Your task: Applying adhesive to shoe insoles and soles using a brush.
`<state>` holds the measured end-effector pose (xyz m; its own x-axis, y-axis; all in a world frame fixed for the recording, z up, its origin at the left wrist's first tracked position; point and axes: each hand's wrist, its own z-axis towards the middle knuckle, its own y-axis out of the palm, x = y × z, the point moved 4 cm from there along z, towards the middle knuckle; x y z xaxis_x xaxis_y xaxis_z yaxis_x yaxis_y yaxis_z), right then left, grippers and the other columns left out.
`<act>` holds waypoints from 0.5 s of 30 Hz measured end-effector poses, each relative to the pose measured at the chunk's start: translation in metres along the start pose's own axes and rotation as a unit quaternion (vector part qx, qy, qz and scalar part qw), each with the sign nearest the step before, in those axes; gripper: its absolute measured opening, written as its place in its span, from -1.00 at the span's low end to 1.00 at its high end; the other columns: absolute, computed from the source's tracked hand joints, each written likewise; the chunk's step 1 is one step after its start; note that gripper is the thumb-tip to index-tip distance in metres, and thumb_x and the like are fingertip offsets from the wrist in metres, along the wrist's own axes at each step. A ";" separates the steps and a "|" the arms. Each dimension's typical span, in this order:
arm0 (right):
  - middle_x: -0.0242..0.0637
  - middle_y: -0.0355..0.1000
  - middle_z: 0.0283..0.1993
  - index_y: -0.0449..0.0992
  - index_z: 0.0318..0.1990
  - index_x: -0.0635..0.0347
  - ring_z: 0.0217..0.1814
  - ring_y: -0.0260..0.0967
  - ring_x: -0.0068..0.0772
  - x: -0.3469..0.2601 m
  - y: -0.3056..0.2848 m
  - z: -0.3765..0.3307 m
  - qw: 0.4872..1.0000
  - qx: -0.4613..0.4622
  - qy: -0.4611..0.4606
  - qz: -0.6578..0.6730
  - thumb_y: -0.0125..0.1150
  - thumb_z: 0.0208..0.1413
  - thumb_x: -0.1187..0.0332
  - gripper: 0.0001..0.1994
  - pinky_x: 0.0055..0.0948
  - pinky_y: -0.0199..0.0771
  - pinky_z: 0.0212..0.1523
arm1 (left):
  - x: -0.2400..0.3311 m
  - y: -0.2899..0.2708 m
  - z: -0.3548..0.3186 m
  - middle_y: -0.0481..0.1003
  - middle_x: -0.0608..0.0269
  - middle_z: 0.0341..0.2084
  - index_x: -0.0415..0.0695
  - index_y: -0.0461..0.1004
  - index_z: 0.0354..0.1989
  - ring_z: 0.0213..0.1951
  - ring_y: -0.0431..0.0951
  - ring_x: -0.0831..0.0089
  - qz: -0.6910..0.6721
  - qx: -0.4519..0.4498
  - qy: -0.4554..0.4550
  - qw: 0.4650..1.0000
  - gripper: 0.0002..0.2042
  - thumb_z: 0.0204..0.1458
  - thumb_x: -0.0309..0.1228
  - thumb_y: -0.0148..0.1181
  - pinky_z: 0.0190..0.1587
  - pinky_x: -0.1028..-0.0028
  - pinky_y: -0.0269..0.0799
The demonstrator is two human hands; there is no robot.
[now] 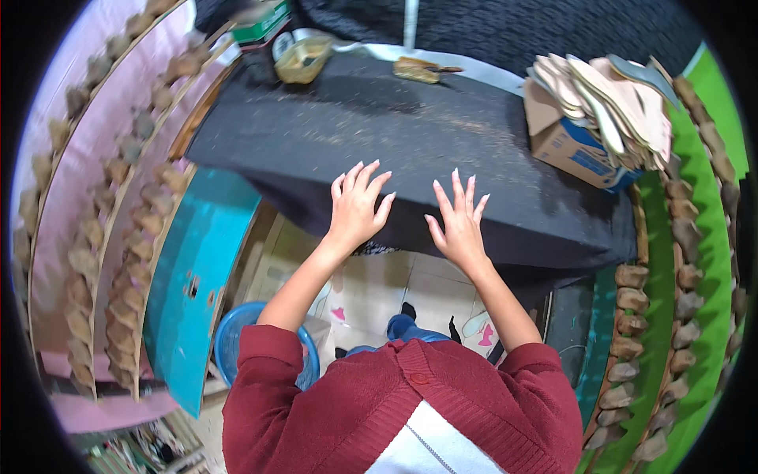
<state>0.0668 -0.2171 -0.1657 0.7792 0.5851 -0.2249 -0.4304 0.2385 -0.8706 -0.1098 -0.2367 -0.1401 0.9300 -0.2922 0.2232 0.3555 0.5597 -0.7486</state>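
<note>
My left hand [357,207] hovers palm down by the front edge of a table covered in black cloth [332,130], its fingers spread. To its right, my right hand [459,225] is held the same way, fingers apart and holding nothing. Whether the fingertips touch the cloth, I cannot tell. Dusty brown specks lie scattered over the cloth. Toward the back of the table is a brush with a wooden block [418,70], and left of it a yellowish plastic basket [303,62] with something dark in it.
At the table's right end stands a cardboard box [580,154] piled with flat, sole-shaped pieces [608,99]. Shelves of brown foot-shaped forms [122,328] line the left, with more forms [632,300] on the right. A turquoise panel [197,268] and a blue tub [241,332] are at lower left.
</note>
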 end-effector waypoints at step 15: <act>-0.30 0.26 -0.03 0.39 -0.15 0.10 -0.01 0.18 -0.27 0.141 -0.152 0.007 0.943 0.311 0.066 -0.094 0.11 -0.19 0.45 -0.66 -0.35 0.11 -0.06 | 0.125 0.090 0.167 0.28 0.23 -0.05 -0.03 0.36 -0.13 0.02 0.22 0.24 -0.150 0.032 0.153 0.976 -0.65 -0.16 -0.31 0.12 0.01 0.25 0.05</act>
<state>0.2390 -0.1656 -0.0620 0.9005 0.3951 -0.1815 -0.4315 0.7613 -0.4840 0.0543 -0.0935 -0.0755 0.7150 -0.6627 0.2228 0.6224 0.4582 -0.6346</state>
